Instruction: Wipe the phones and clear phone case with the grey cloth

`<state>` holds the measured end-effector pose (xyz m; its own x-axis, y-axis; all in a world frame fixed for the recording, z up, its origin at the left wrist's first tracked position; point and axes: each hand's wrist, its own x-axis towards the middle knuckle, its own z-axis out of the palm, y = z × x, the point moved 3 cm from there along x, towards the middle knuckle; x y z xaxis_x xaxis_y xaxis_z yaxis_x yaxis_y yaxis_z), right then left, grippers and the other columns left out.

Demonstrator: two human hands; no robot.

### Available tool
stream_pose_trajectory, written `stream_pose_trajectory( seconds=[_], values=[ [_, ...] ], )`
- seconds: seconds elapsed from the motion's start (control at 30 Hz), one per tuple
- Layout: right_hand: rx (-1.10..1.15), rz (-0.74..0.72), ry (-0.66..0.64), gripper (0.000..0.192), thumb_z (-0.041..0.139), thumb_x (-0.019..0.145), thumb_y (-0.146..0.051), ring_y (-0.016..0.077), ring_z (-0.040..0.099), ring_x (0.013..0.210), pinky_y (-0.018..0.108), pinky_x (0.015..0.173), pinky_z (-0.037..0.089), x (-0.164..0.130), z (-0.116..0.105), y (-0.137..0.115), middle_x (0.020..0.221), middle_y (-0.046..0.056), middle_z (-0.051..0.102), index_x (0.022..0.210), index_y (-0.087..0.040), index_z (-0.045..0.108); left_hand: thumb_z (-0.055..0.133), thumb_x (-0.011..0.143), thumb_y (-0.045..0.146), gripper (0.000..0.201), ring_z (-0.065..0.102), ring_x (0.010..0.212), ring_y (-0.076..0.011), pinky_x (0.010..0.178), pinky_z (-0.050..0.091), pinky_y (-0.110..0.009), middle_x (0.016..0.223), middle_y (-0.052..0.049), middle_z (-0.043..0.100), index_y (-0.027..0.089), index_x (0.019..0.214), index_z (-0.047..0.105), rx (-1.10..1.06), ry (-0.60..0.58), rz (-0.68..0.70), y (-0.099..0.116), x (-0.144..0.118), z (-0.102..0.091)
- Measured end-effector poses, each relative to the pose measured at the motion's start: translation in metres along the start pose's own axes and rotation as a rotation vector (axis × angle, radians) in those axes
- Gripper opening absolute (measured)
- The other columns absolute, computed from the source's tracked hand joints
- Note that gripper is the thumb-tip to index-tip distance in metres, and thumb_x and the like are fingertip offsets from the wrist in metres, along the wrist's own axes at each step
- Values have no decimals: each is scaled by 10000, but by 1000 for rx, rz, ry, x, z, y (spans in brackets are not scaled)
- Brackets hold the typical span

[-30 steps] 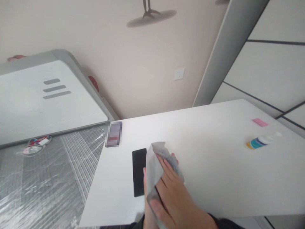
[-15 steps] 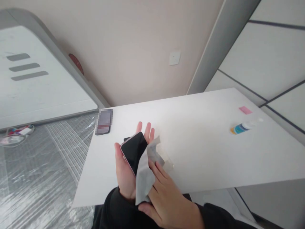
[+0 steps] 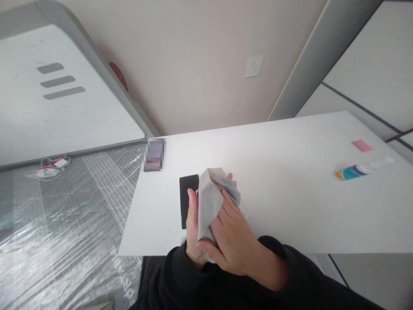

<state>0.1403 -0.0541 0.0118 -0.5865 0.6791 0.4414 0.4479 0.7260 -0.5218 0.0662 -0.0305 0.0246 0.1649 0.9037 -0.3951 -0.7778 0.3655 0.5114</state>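
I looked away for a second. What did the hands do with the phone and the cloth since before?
Half a second ago the phone's dark screen showed bare in the left hand. Now the right hand has pushed the grey cloth across it, hiding the phone. The left hand's grip stays underneath. The flat black item, spray bottle and pink slip stay put on the table.

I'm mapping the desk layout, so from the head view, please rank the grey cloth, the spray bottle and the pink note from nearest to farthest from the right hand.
1. Grey cloth: under the right hand, pressed by its fingers.
2. Spray bottle: lying on its side, far right of the table.
3. Pink note: just beyond the bottle, near the table's far right corner.
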Motion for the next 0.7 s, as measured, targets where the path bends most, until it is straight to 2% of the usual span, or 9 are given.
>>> stream_pose_trajectory(
  seconds=[0.1,0.2,0.3,0.4,0.47,0.53,0.63,0.7],
  values=[
    [28,-17,19,606,375,1071,-498,393,356,1532,621,1202,390,-16,12,-3,1471,261,592,1424,-36,545,366,890,869,886,276,1592,-298,1297,259,-505,1597,-72,518,267,1526,502,25,20,109,15,3,-2],
    [71,17,76,635,306,1085,-513,409,381,1515,638,1171,414,-30,22,-2,1509,271,547,1499,-52,447,433,868,865,889,248,1603,-282,1319,204,-484,1611,-54,505,299,1552,462,99,-62,231,24,3,-1],
    [191,109,154,662,245,1086,-555,394,408,1504,632,1163,423,-25,22,4,1591,221,469,1611,-154,279,537,929,699,748,214,1612,-254,1338,139,-437,1660,-4,433,316,1565,446,197,-201,276,18,-2,-3],
    [356,179,268,648,201,1079,-601,348,427,1501,575,1175,434,-15,18,8,1618,146,454,1635,-270,247,584,943,615,697,156,1625,-250,1343,91,-414,1694,21,364,317,1562,459,321,-250,299,7,-7,-6],
    [446,252,329,626,234,1080,-602,324,444,1492,552,1195,418,-15,18,10,1619,125,459,1625,-298,286,589,939,629,689,148,1626,-256,1342,91,-396,1698,15,354,299,1538,501,370,-221,316,3,-7,-8],
    [556,398,361,580,306,1085,-565,296,499,1454,515,1196,428,-21,21,14,1585,115,510,1599,-300,356,543,964,637,637,212,1613,-266,1339,123,-400,1672,-7,409,269,1483,573,384,-162,299,4,-4,-10],
    [827,593,397,544,329,1091,-522,263,626,1340,445,1109,534,-35,27,22,1459,113,644,1556,-264,447,457,1024,586,555,362,1555,-280,1327,175,-438,1572,-62,552,212,1373,671,480,-28,313,12,8,-18],
    [957,619,417,548,309,1095,-497,261,653,1314,436,1054,582,-39,28,26,1436,114,669,1555,-238,459,473,1035,538,513,447,1504,-285,1307,234,-454,1529,-90,595,201,1367,672,600,43,404,18,16,-25]
  ],
)
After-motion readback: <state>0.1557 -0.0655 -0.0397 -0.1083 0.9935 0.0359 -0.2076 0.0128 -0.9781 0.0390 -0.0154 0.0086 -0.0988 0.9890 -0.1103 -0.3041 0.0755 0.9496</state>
